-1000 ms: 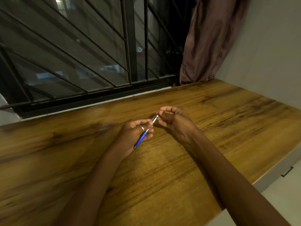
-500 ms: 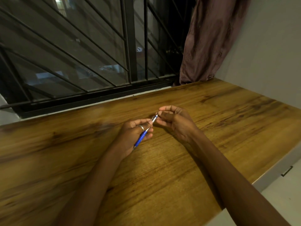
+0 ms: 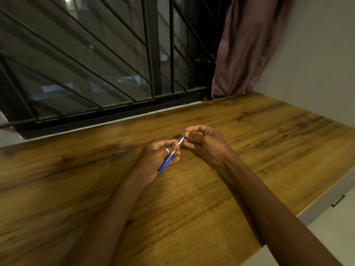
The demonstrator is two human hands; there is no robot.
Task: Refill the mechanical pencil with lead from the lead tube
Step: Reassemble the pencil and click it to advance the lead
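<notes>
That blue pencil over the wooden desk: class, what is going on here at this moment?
A person holds a blue mechanical pencil in the left hand, its silver end pointing up toward the right hand. The right hand's fingertips pinch at that end, over the wooden desk. Whether they hold a lead or a cap is too small to tell. No lead tube is in view.

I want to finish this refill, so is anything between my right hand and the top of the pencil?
Nothing visible. The right hand pinches right at the silver end of the pencil, which the left hand holds.
</notes>
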